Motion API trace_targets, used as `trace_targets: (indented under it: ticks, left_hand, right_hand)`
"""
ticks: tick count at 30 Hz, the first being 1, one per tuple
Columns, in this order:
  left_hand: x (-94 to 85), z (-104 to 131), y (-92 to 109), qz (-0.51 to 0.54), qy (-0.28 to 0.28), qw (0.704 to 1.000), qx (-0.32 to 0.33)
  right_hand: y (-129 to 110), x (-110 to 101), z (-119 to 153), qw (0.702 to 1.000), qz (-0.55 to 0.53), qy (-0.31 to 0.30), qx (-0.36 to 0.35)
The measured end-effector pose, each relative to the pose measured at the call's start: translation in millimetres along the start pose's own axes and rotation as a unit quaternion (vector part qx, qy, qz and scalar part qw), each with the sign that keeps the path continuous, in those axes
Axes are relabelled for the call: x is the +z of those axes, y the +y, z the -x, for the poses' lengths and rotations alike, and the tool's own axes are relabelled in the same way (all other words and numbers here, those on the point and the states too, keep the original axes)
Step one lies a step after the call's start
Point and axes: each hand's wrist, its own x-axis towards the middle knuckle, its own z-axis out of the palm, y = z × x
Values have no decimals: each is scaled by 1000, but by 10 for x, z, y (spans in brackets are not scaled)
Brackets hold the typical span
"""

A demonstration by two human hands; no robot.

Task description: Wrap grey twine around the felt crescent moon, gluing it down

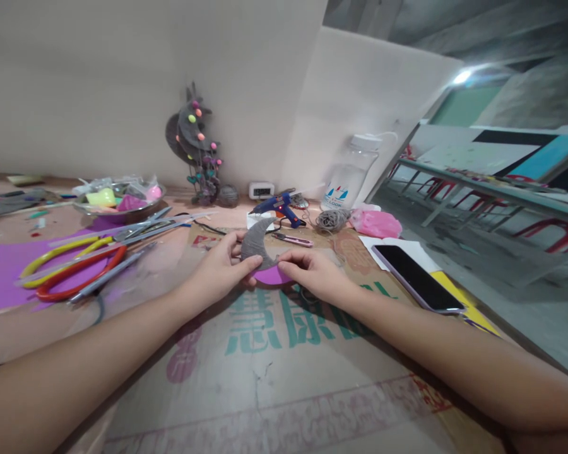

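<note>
Between my two hands is a crescent point(257, 244), its upper part wrapped in grey yarn and its lower part bare purple point(273, 275). My left hand point(224, 260) pinches the grey-wrapped part, thumb on the front and fingers behind. At the lower right end, my right hand point(310, 270) holds the purple part between thumb and fingers. A grey yarn strand hangs near the right hand. Below lies printed cardboard point(208, 391). Just beyond the crescent are a blue glue gun point(279, 207), a pink cutter point(293, 239) and a grey yarn ball point(332, 219).
Scissors with red and yellow handles point(82, 293) lie left on purple sheets point(2, 271), near a bowl point(118, 211). A decorated moon ornament point(194, 142) stands at the back. At right are a bottle point(348, 176), pink bag point(376, 222) and phone point(416, 277).
</note>
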Motion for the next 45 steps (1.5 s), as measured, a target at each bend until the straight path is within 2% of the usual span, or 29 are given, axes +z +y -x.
trace_targets:
  ticks: [5,8,12,16,18,23,26,29,32,35,37,40,42,45]
  left_hand:
    - [-4,-5,13,-10,21,1000,1]
    - [-4,-15,12,-8,24,1000,-3]
    - [-7,-26,6,-6,23,1000,-10]
    - [-6,-23,10,-9,23,1000,-13]
    - [-1,-19,15,-5,23,1000,-16]
    - [5,-16,23,2,13,1000,-11]
    - [-4,-21,10,-7,9,1000,-8]
    - [-12,-28,-6,-13,12,1000,-9]
    - [-10,-30,-8,-9,15,1000,-9]
    - [-5,-22,4,-10,16,1000,-15]
    - [-3,-15,12,-14,15,1000,-16]
    - [-2,-7,18,-21,8,1000,-14]
    - [-1,-4,19,-21,2,1000,-15]
    - [4,-3,27,-21,2,1000,-19]
  right_hand:
    - [34,-40,-25,999,-16,33,34]
    - [85,-100,-63,994,-53,88,31]
    - [107,-246,-122,970,-102,215,-45]
    - [68,-348,-114,946,-121,271,-127]
    - [40,-325,-71,953,-76,261,-132]
    - [23,-141,4,978,40,174,-104]
    - [26,-135,-30,973,64,185,-121]
    - [28,-276,-96,967,87,210,-115]
    - [68,-464,-157,956,150,228,-108]
    - [165,-563,-204,945,223,203,-126]
    - [250,-558,-233,936,277,156,-153]
    - [377,-498,-288,903,367,91,-202]
    - [447,-462,-328,887,399,73,-219]
    - [513,-445,-370,880,411,74,-229]
